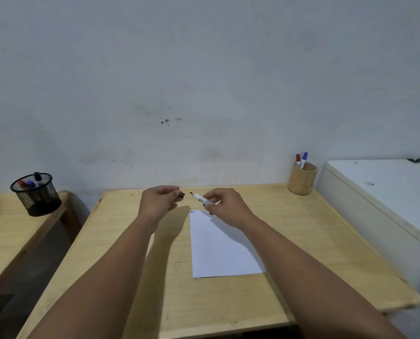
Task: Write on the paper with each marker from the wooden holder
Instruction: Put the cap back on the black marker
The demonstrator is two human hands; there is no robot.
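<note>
A white sheet of paper (218, 245) lies on the wooden desk (314, 241), with small dark marks at its top left corner. Above the paper's far edge, my right hand (226, 204) grips a white marker (201, 199) with its dark tip bare and pointing left. My left hand (158, 200) pinches the marker's dark cap (181, 195), a short gap away from the tip. The wooden holder (302, 179) stands at the desk's far right corner with a red marker (298, 160) and a blue marker (304, 159) upright in it.
A black mesh cup (36, 195) with several markers sits on a second wooden table (5, 231) to the left. A white cabinet (385, 192) borders the desk on the right. A grey wall runs behind both tables.
</note>
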